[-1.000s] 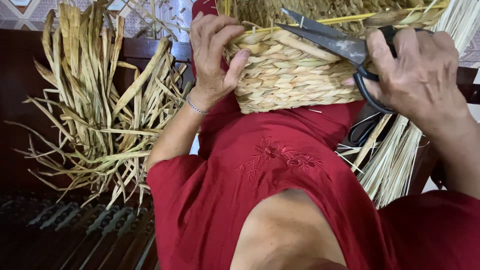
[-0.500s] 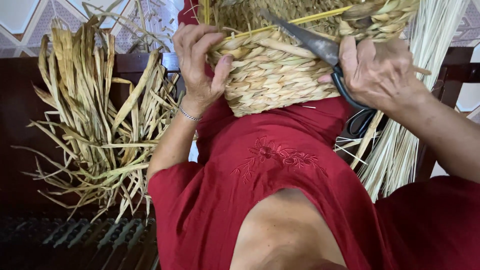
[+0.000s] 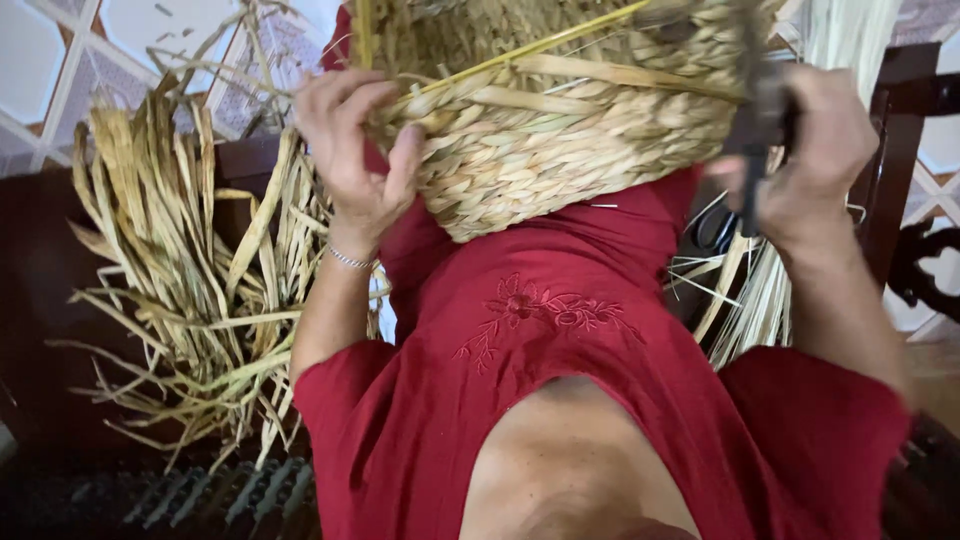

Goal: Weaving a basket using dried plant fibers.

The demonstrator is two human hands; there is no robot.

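A woven straw basket (image 3: 560, 130) rests on my lap over a red garment (image 3: 560, 350). My left hand (image 3: 355, 150) grips its left rim, thumb against the weave, a thin bracelet on the wrist. My right hand (image 3: 800, 165) is at the basket's right edge, closed on dark scissors (image 3: 755, 150) that are blurred and point upward along the basket's side. A long pale straw strand (image 3: 520, 50) runs across the basket's upper part.
A loose pile of dried straw leaves (image 3: 190, 290) lies to the left on a dark wooden bench (image 3: 40, 330). A bundle of finer pale straw (image 3: 760, 290) hangs at the right. Tiled floor (image 3: 60, 70) shows at the top left.
The basket has turned and come closer, filling more of the view. My right hand with the scissors has swung from lying across the basket's top to its right edge.
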